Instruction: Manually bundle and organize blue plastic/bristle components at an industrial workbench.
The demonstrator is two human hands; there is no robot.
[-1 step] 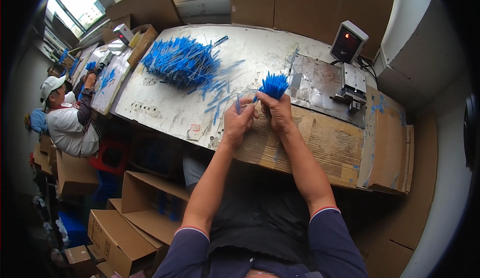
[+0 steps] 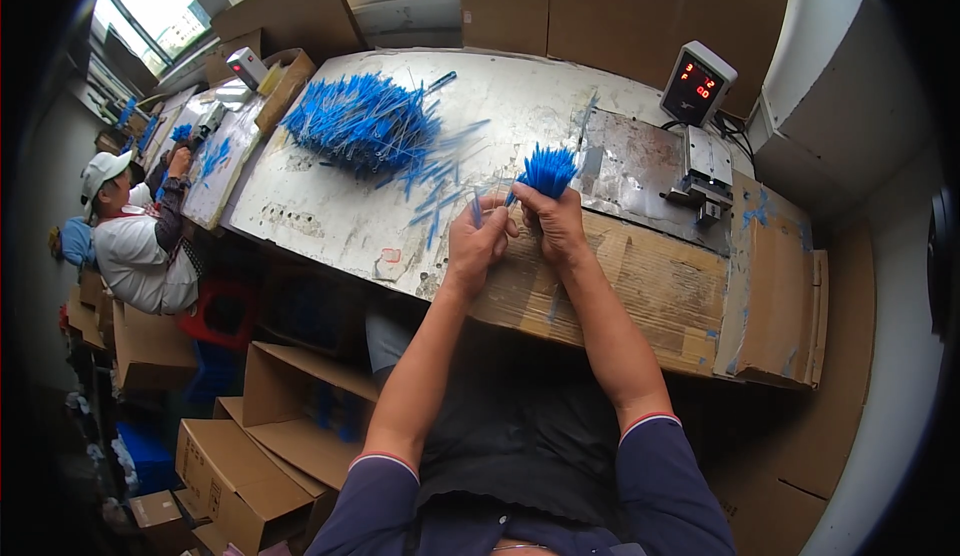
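Observation:
My right hand (image 2: 556, 220) is closed round a bundle of thin blue-tipped sticks (image 2: 547, 170), whose blue ends fan out above the fist. Close beside it on the left, my left hand (image 2: 480, 241) is closed in a pinch. A single thin blue-tipped stick (image 2: 476, 208) sticks up from its fingers. Both hands are over the near edge of the white worktable (image 2: 340, 228). A large heap of the same sticks (image 2: 362, 121) lies farther back on the left. Several loose sticks (image 2: 435, 196) are scattered between the heap and my hands.
At the right stands a small metal machine (image 2: 706, 171) on a metal plate (image 2: 635, 161), with a lit red display box (image 2: 697, 84) behind it. Cardboard (image 2: 640, 291) covers the table's near edge. A co-worker (image 2: 140, 231) sits at the left; cardboard boxes (image 2: 240, 466) stand below.
The red digits on the display box differ, with more of them lit now. My hands and the sticks show no visible movement.

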